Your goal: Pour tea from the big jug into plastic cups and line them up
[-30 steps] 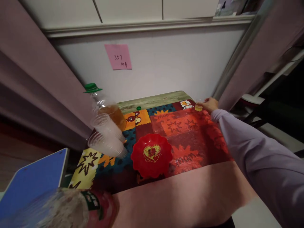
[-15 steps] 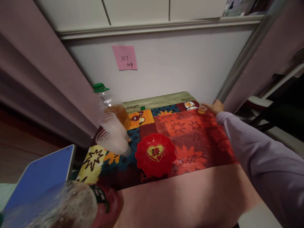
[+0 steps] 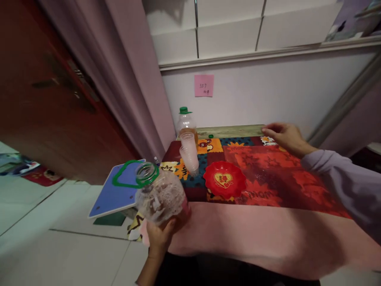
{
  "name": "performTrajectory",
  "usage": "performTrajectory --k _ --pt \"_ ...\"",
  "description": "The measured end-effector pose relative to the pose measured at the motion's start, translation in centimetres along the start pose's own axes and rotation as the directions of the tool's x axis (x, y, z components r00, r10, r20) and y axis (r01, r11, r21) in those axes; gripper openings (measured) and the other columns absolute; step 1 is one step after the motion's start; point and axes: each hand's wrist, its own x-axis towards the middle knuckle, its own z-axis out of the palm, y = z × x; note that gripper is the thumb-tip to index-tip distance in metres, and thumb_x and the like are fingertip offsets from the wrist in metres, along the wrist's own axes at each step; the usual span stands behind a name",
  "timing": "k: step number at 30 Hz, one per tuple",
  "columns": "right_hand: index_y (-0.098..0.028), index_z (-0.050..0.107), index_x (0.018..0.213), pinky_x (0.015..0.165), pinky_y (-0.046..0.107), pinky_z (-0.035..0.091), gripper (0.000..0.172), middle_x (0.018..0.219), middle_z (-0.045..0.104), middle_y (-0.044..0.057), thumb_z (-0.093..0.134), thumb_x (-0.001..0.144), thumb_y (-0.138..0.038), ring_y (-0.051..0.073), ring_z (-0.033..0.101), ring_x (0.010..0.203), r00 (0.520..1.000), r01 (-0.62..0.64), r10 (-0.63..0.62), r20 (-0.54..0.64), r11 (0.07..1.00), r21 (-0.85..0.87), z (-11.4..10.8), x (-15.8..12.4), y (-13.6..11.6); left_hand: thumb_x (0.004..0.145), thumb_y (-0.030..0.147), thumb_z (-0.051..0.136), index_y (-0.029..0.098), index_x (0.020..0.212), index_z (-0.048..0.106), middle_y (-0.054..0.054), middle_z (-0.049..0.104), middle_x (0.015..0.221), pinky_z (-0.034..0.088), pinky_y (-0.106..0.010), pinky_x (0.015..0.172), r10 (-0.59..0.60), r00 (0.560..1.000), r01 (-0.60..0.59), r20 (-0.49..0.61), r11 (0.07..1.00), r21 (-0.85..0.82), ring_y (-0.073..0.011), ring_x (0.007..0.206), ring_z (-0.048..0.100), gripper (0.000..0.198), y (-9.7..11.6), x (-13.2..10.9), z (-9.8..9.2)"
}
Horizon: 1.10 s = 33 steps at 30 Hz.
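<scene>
Passage right of red dish (image 3: 225, 179)

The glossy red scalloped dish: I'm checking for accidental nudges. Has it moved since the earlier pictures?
No; the view shifted, but the dish sits beside the same lettered starburst on the multicoloured patterned tablecloth.

The right arm reaches in from the right edge, its lilac sleeve (image 3: 345, 178) slanting up and leftward to a cuff near the wrist. The right hand (image 3: 284, 137) is held out ahead, fingers pointing left and loosely bent, the thumb on the near side. From the bottom edge, the left forearm (image 3: 150, 264) rises steeply, mostly bare. The left hand (image 3: 160, 235) is spread in a curved grip, thumb angled up and right, the other fingers largely hidden.
</scene>
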Motion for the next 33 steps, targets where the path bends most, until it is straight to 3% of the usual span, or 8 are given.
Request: performTrajectory --k 3,6,8,11,14,16,22,33 --pt "-0.024 0.084 0.099 0.070 0.035 0.051 0.034 0.084 0.081 0.006 0.072 0.095 -0.056 0.023 0.069 0.074 0.990 0.133 -0.133 0.052 0.991 0.003 3.3 -1.6 -7.5 0.065 0.086 0.080 0.019 0.109 0.073 -0.015 0.079 0.103 0.063 -0.058 0.097 -0.051 0.998 0.047 -0.029 0.991 -0.129 -0.0399 0.106 0.077 0.080 2.0 0.2 0.3" --pt "-0.025 0.086 0.097 0.078 0.033 0.053 0.020 0.093 0.084 0.005 0.072 0.097 -0.039 0.023 0.075 0.084 0.919 0.358 -0.357 0.165 0.933 0.025 7.3 -3.2 -14.1 0.065 0.082 0.084 0.019 0.119 0.067 -0.018 0.078 0.113 0.064 -0.054 0.095 -0.073 0.997 0.065 -0.027 0.970 -0.236 -0.0391 0.110 0.077 0.084 3.2 0.2 0.5" --pt "-0.024 0.086 0.101 0.082 0.032 0.054 0.015 0.100 0.085 0.005 0.072 0.098 -0.030 0.022 0.076 0.088 0.859 0.457 -0.452 0.240 0.889 0.039 10.1 -4.0 -17.3 0.065 0.079 0.086 0.019 0.125 0.062 -0.018 0.078 0.117 0.065 -0.053 0.093 -0.087 0.996 0.080 -0.012 0.958 -0.276 -0.0385 0.109 0.078 0.088 3.5 0.2 0.5" --pt "-0.021 0.083 0.120 0.088 0.033 0.055 0.023 0.115 0.083 0.010 0.075 0.098 -0.025 0.024 0.077 0.098 0.801 0.527 -0.483 0.353 0.849 -0.035 13.9 -4.4 -20.3 0.062 0.079 0.088 0.020 0.133 0.056 -0.017 0.078 0.119 0.065 -0.052 0.091 -0.113 0.993 0.116 0.025 0.952 -0.284 -0.0379 0.109 0.078 0.098 3.3 0.1 0.4" --pt "-0.020 0.079 0.132 0.095 0.036 0.056 0.034 0.136 0.077 0.015 0.076 0.099 -0.026 0.029 0.076 0.115 0.782 0.557 -0.435 0.446 0.809 -0.188 16.6 -4.1 -21.6 0.062 0.078 0.088 0.020 0.135 0.053 -0.017 0.077 0.122 0.064 -0.052 0.095 -0.118 0.992 0.124 0.040 0.952 -0.281 -0.0382 0.113 0.077 0.100 3.1 0.2 0.3" --pt "-0.021 0.080 0.131 0.094 0.035 0.057 0.032 0.139 0.076 0.015 0.075 0.100 -0.026 0.030 0.076 0.118 0.779 0.563 -0.399 0.484 0.786 -0.257 17.7 -3.9 -22.0 0.060 0.077 0.089 0.020 0.134 0.054 -0.017 0.077 0.123 0.064 -0.052 0.096 -0.117 0.993 0.119 0.026 0.949 -0.292 -0.0386 0.114 0.077 0.100 3.2 0.2 0.3" --pt "-0.020 0.086 0.114 0.091 0.032 0.055 0.022 0.119 0.083 0.016 0.067 0.104 -0.023 0.029 0.079 0.109 0.775 0.565 -0.375 0.508 0.771 -0.293 19.0 -3.5 -22.3 0.059 0.075 0.090 0.020 0.136 0.051 -0.018 0.075 0.126 0.063 -0.053 0.097 -0.149 0.987 0.160 0.056 0.919 -0.360 -0.0385 0.116 0.076 0.102 3.8 0.0 0.5" --pt "-0.015 0.085 0.104 0.084 0.030 0.051 0.021 0.110 0.085 0.016 0.065 0.103 -0.018 0.027 0.078 0.100 0.787 0.554 -0.386 0.481 0.786 -0.275 19.1 -3.0 -21.4 0.062 0.077 0.088 0.022 0.131 0.055 -0.014 0.075 0.121 0.063 -0.050 0.094 -0.122 0.991 0.132 0.050 0.925 -0.357 -0.0361 0.111 0.076 0.094 4.6 0.2 0.3"
